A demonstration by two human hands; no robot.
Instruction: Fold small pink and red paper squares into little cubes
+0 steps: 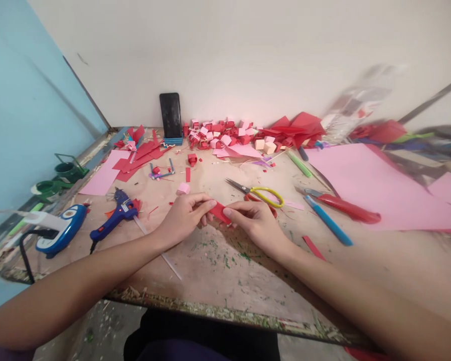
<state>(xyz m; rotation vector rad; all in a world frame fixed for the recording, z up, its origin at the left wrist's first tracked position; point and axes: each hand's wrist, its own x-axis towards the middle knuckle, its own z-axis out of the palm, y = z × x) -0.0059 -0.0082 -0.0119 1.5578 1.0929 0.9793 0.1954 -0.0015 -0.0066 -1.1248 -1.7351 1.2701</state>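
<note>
A red paper strip (220, 212) is being held over the near middle part of the wooden table (210, 175); whether the tabletop is being touched cannot be told. The left end of the strip is being pinched between the thumb and fingers of the left hand (187, 213). The right end is being gripped likewise by the thumb and fingers of the right hand (253, 218). The middle of the strip is being left exposed between the two grips.

Just beyond the left hand, a pink paper cube (183, 188) is being supported by the tabletop. Just beyond the right hand, scissors (263, 193) are being partly covered at their red handle by that hand. Green scraps (225, 255) are being scattered below the strip. Near the right forearm, a second red strip (314, 248) is being partly hidden.

To the left, a blue glue gun (122, 214) is being rested on its side. To the right, a blue pen (328, 220) and a red-handled cutter (349, 206) are being kept beside a large pink sheet (383, 185).

At the back, a heap of paper cubes (225, 133) is being bordered on its left by a phone (170, 113), which is being held upright by a blue stand (173, 141).
</note>
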